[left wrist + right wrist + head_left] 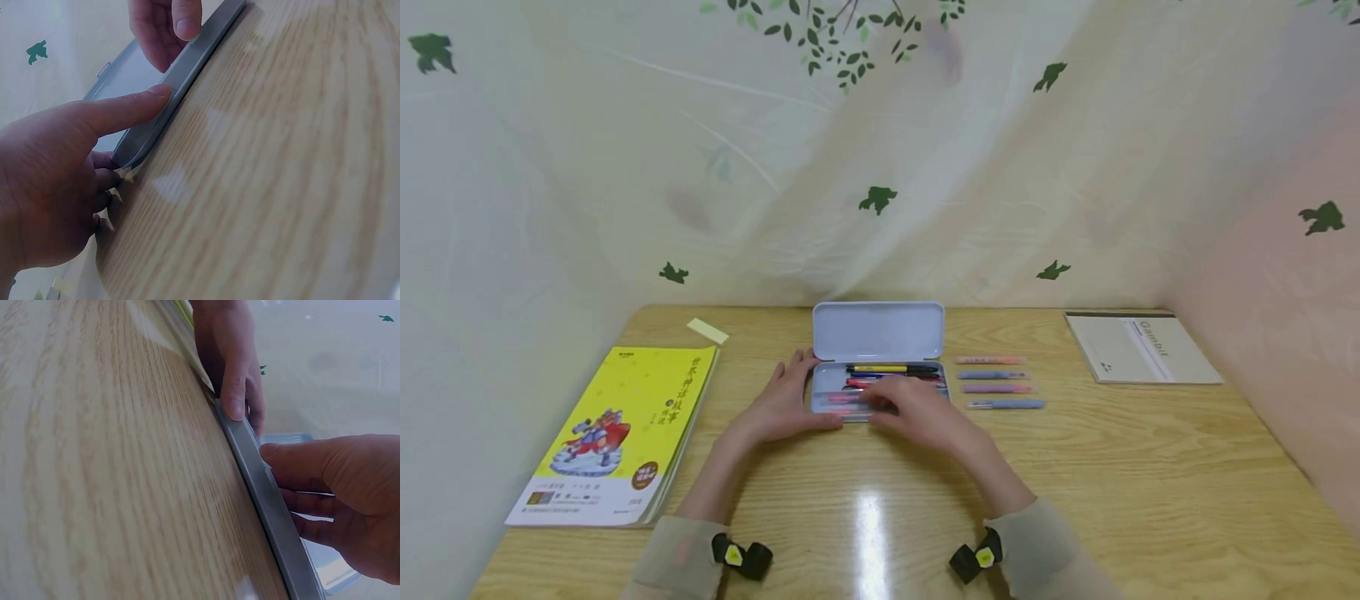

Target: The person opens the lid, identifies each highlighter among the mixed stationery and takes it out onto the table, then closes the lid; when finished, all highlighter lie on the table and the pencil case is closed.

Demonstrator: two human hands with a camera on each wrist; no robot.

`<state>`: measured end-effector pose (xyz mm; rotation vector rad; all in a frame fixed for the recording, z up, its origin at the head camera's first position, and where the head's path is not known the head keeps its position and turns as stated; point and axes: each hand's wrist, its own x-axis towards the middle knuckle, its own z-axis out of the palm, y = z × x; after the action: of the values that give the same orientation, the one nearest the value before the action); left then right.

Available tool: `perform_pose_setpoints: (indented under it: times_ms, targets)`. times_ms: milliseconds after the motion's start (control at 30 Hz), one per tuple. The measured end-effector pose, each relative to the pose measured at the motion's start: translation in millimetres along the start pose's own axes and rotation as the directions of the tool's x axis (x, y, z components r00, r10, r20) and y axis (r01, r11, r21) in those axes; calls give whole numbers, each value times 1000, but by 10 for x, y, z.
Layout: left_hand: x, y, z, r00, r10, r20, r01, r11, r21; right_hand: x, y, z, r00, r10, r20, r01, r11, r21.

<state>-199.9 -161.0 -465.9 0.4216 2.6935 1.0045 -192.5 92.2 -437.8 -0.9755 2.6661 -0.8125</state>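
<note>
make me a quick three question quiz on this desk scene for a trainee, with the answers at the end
1. In the head view, how many pens lie on the table just right of the pencil case?
2. Which hand has its fingers over the inside of the pencil case, and where is the other hand?
3. True or false: the pencil case is closed.

Key
1. Four, laid in a column one below another.
2. The right hand; the left hand is at the left end of the case, its thumb on the front edge.
3. False; the lid stands open.
</note>
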Motion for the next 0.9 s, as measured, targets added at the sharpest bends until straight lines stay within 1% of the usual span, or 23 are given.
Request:
perform_pose_setpoints:
  times_ms: [533,900]
  targets:
    - [21,-14,2,1000,3,5,-3,1000,3,-20,-21,58,1000,-10,-8,9,997,-77]
    - [-7,7,-5,999,-30,15,30,999,-10,-29,-33,113,999,-11,-49,5,993,-116]
